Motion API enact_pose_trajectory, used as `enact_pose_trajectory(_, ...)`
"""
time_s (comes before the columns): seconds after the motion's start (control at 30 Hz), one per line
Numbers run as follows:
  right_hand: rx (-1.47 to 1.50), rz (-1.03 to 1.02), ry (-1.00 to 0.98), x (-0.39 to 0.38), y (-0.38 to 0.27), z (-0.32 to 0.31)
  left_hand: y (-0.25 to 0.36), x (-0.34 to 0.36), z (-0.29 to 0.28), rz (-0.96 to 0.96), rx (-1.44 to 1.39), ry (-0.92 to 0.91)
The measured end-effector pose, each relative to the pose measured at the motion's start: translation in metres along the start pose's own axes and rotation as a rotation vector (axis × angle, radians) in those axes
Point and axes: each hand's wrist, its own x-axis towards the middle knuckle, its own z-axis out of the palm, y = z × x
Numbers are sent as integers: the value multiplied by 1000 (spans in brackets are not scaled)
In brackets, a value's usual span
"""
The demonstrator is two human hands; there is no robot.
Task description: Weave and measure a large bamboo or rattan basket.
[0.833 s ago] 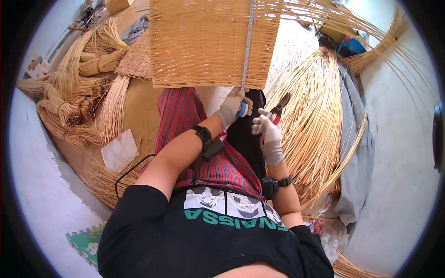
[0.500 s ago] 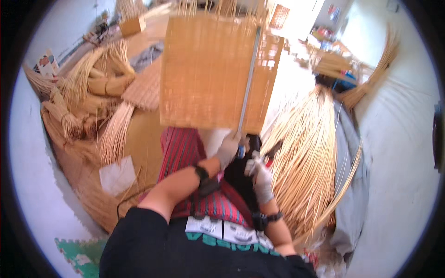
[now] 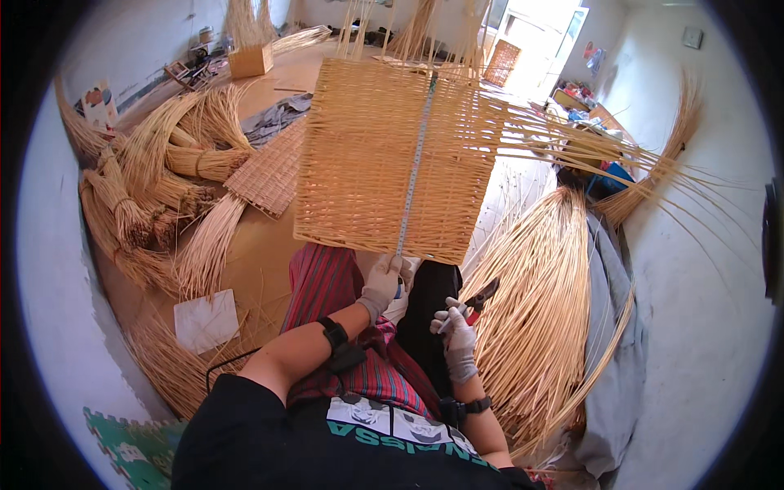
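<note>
A woven wicker panel [image 3: 359, 155] stands in front of my knees, with loose stakes fanning out from its right side and top. The steel blade of a tape measure [image 3: 415, 167] runs down its face, slightly slanted. At the panel's lower edge my gloved left hand [image 3: 381, 284] is closed round the tape's case, mostly hidden by the fingers. My gloved right hand [image 3: 459, 336], over my right thigh, is closed on pruning shears [image 3: 482, 300] with a red handle and dark blades. A small pale stick-like thing also shows by its fingers; its kind is unclear.
A large fan of wicker rods [image 3: 531, 318] lies close on my right, beside a grey cloth [image 3: 614, 351]. Tied rod bundles [image 3: 155, 180] and a flat woven piece [image 3: 268, 167] lie left. A white sheet [image 3: 206, 321] rests on the floor. Upright rods [image 3: 249, 24] stand behind.
The panel appears lower in view, and its side stakes now show clearly. My left hand sits further left and lower with the tape; my right hand keeps the shears.
</note>
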Motion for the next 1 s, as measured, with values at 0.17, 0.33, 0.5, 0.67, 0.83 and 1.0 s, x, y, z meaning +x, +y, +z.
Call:
enact_pose_trajectory(0.17, 40, -9, 16, -2, -2, 3, 27, -7, 9, -46, 13, 25)
enact_pose_trajectory(0.33, 63, -8, 0, 2, 0, 2, 17, -15, 18, -141, -88, -20)
enact_pose_trajectory(0.5, -24, -49, -14, 1, 1, 1, -3, 7, 11, -158, -20, -131)
enact_pose_trajectory(0.67, -2, -72, 7, -5, 0, 5, -6, 20, 7, -223, -4, -118)
enact_pose_trajectory(0.83, -8, -83, 20, -6, -1, 6, -15, 20, 5, -161, -62, -149)
enact_pose_trajectory(1.0, 6, -78, -5, -3, 2, 1, -28, 25, 0, -145, -83, -172)
